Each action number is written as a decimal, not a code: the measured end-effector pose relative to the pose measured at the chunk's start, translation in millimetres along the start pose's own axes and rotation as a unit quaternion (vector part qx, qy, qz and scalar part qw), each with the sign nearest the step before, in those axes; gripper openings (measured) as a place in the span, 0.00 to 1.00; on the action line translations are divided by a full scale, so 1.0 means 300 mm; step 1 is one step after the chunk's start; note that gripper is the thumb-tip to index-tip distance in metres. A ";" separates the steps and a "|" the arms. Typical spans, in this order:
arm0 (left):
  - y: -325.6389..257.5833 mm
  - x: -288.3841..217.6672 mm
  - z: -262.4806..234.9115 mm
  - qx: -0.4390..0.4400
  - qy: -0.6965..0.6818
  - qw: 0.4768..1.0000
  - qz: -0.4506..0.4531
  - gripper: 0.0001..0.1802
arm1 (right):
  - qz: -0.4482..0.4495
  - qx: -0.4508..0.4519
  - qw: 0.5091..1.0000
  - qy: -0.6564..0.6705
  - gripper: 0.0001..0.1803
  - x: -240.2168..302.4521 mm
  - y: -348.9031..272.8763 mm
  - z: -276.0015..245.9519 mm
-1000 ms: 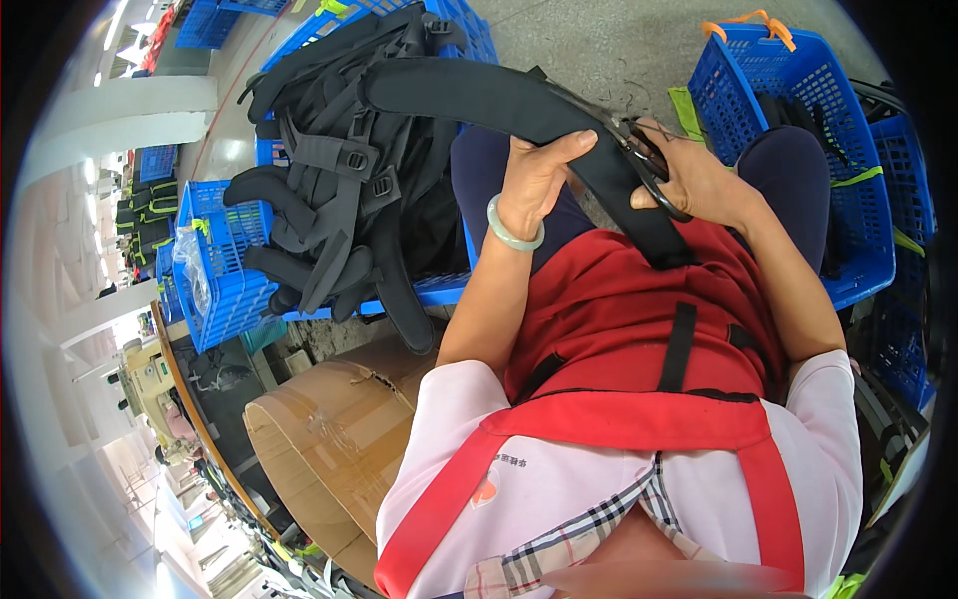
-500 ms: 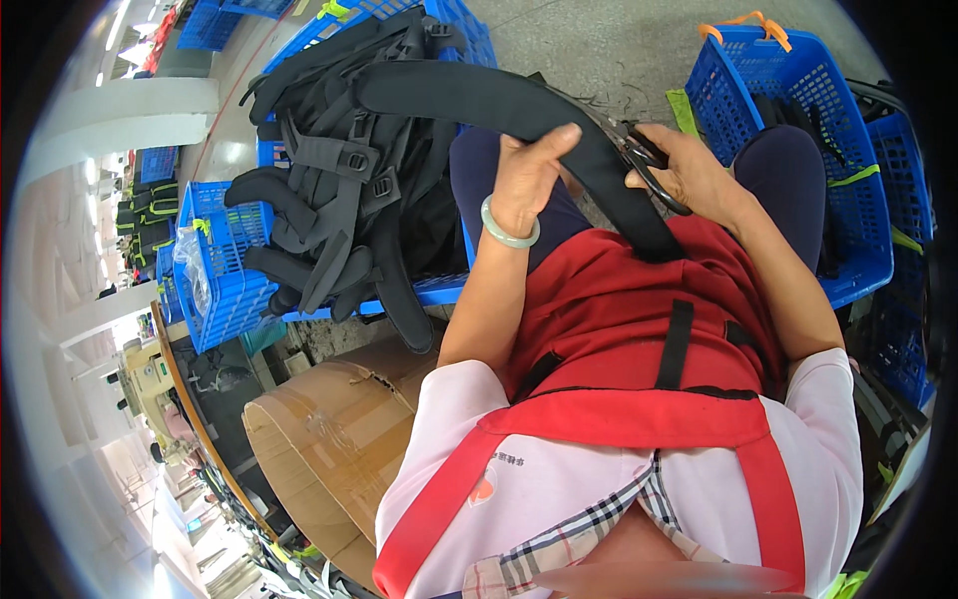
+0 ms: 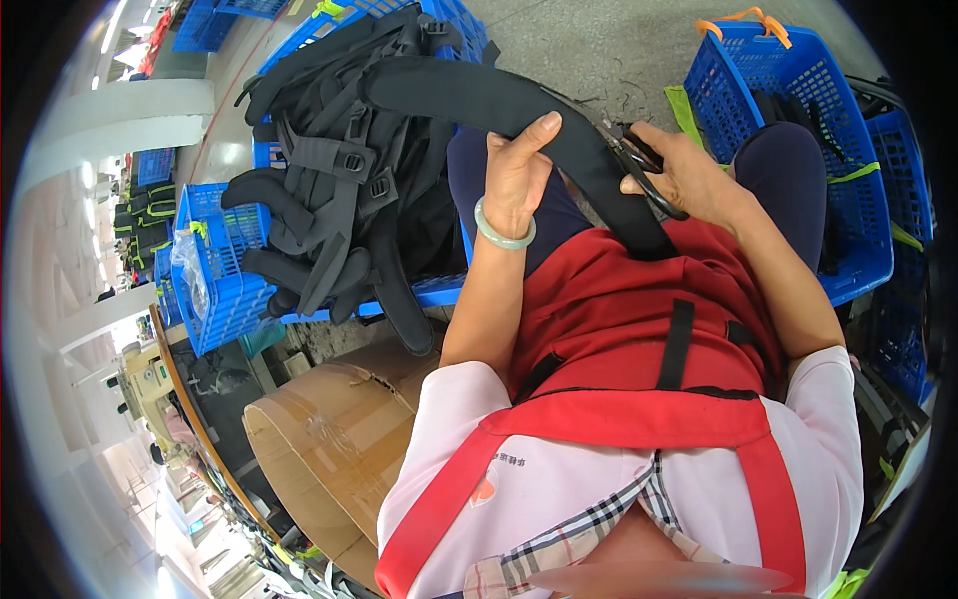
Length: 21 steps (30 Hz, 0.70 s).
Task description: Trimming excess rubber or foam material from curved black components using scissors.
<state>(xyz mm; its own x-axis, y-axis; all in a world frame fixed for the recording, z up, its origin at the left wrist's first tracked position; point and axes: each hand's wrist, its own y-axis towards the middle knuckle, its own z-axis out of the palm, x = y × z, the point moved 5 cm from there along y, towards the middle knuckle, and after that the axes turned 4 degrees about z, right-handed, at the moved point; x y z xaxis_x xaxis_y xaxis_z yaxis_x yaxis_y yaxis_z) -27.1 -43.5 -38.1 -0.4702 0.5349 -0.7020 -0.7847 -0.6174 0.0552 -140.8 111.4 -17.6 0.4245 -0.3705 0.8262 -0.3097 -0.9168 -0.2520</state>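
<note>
A long black padded shoulder strap (image 3: 469, 92) curves from the pile at the left across to my lap, where its near end rests on the red apron (image 3: 609, 309). My left hand (image 3: 517, 182) grips it near the middle, thumb on top and the other fingers partly hidden behind it. Black-handled scissors (image 3: 667, 203) are in my right hand (image 3: 691, 172), its fingers closed round the handles. Their blades point away along the strap's far right edge; whether they touch the fabric is hard to make out.
Black straps with buckles (image 3: 344, 165) overflow a blue crate (image 3: 439, 292) at the left. Another blue crate (image 3: 853, 235) with dark pieces stands by my right knee. A cardboard box (image 3: 329, 439) sits near my left elbow, and a smaller blue crate (image 3: 215, 319) lies beyond it.
My left hand has shifted a little to the left along the strap. The scissors and my right hand have moved slightly left, still at the strap's edge.
</note>
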 end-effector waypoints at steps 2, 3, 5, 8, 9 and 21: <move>-0.003 0.000 0.001 0.011 0.007 1.000 -0.004 0.10 | -0.058 -0.031 0.998 -0.012 0.33 0.012 -0.008 -0.011; -0.005 0.000 0.002 0.023 0.014 1.000 -0.008 0.11 | -0.058 -0.030 0.998 -0.012 0.33 0.013 -0.008 -0.009; -0.008 -0.001 -0.002 0.022 0.007 1.000 -0.011 0.11 | -0.066 -0.023 0.997 -0.033 0.32 0.018 -0.012 -0.006; -0.009 -0.002 -0.004 0.024 -0.005 1.000 -0.015 0.11 | -0.023 0.017 1.000 -0.004 0.32 0.005 -0.003 -0.004; -0.009 -0.001 -0.002 0.025 -0.010 1.000 -0.015 0.11 | -0.023 0.017 1.000 -0.005 0.32 -0.002 0.000 -0.005; -0.015 0.014 -0.001 0.027 0.003 0.999 -0.026 0.12 | 0.022 0.011 0.999 -0.025 0.27 0.048 0.001 -0.031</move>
<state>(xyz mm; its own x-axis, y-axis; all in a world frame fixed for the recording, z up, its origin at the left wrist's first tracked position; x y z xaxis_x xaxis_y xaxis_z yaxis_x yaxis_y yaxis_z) -25.5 -38.6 -41.6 -0.4258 0.5619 -0.7092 -0.8289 -0.5566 0.0566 -142.7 107.1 -1.1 0.4530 -0.4171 0.7879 -0.3099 -0.9024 -0.2995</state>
